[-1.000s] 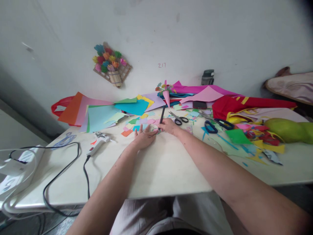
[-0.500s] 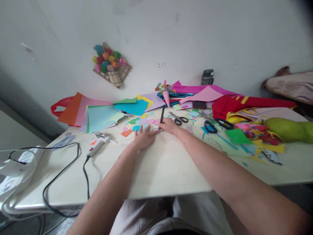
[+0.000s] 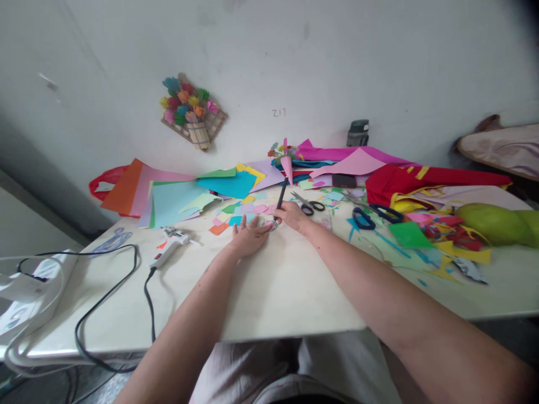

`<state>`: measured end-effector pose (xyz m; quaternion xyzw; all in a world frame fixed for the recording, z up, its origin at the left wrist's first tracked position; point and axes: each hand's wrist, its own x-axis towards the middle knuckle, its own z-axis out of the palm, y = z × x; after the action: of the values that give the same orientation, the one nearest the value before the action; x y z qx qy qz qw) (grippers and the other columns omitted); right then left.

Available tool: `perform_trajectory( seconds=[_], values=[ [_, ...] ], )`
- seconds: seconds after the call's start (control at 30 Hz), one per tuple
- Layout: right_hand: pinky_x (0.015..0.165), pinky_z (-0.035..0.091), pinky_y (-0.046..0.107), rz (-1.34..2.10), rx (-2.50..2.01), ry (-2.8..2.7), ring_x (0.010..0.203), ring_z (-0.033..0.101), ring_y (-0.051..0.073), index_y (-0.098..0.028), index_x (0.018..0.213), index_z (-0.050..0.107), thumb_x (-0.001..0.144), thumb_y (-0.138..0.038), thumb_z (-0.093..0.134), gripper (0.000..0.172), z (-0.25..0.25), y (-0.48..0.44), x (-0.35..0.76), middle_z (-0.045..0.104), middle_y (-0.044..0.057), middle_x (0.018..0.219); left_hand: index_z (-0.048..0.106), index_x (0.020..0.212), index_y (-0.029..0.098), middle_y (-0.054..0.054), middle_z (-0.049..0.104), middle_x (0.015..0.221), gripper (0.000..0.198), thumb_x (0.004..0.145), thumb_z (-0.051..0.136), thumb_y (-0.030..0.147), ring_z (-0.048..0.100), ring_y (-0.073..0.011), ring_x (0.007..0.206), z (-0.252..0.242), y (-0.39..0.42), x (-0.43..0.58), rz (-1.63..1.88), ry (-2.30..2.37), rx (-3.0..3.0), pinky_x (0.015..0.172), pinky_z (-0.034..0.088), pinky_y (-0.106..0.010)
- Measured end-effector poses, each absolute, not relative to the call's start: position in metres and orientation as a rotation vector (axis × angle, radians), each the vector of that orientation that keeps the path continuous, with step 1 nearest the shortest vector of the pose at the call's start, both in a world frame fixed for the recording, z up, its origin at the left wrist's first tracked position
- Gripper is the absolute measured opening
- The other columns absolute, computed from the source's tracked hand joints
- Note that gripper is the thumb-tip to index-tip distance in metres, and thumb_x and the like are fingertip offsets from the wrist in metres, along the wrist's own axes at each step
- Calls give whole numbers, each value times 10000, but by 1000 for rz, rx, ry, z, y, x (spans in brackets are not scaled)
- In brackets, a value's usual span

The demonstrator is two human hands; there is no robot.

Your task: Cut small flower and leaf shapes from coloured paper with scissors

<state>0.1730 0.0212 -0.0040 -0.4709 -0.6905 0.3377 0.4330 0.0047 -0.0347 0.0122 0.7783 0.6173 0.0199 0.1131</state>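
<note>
While a black cord (image 3: 148, 303) runs from a white glue gun (image 3: 168, 251) toward the left half of a white desk's (image 3: 295, 297) front edge, a person's left hand (image 3: 249, 240) lies flat well in from that edge, fingers spread and gripping nothing; whether they pin paper is too small to tell. The right hand (image 3: 290, 217) closes its fingers around a black pen (image 3: 282, 194), tip down beside colored paper scraps (image 3: 231, 208). Black-handled scissors (image 3: 309, 203) lie just beyond. Bright paper sheets (image 3: 229, 184) line the back edge, below paper flowers (image 3: 185, 104) on the wall (image 3: 357, 62).
</note>
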Motion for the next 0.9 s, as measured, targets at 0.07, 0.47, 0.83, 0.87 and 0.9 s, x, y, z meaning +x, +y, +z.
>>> perform_trajectory(
  seconds=[0.07,0.47,0.83,0.87,0.9],
  values=[
    [531,387,212,873,-1133,-1717,500,535,113,-134,672,614,749,-284,566,175,-1,18,172,564,-15,479,423,1336,466,98,163,1535,492,854,332,508,-59,-295,1409,12,-35,5,67,1809,2280,1105,43,-567],
    [411,354,186,1088,-1128,-1738,428,524,97,-134,738,606,804,-259,564,148,-1,15,168,598,-3,493,487,1299,447,117,124,1540,483,831,386,516,-132,-299,1392,19,-40,9,83,1871,2217,1125,38,-523],
    [465,405,193,977,-1056,-1739,549,603,126,-125,732,636,778,-313,613,195,-4,16,168,628,20,583,502,1294,422,84,136,1545,510,810,410,554,-108,-315,1397,24,-39,10,72,1866,2147,1119,69,-522],
    [461,405,195,980,-1063,-1747,545,601,125,-126,747,644,779,-308,610,188,-4,16,168,637,23,598,502,1294,424,87,140,1544,509,809,414,552,-104,-313,1399,23,-38,10,77,1867,2142,1121,67,-519],
    [451,401,195,990,-1072,-1759,527,590,120,-128,765,653,781,-304,607,182,-3,15,167,645,24,608,501,1295,425,90,144,1543,508,808,418,548,-101,-311,1400,23,-38,9,84,1867,2138,1122,63,-516]
  ],
)
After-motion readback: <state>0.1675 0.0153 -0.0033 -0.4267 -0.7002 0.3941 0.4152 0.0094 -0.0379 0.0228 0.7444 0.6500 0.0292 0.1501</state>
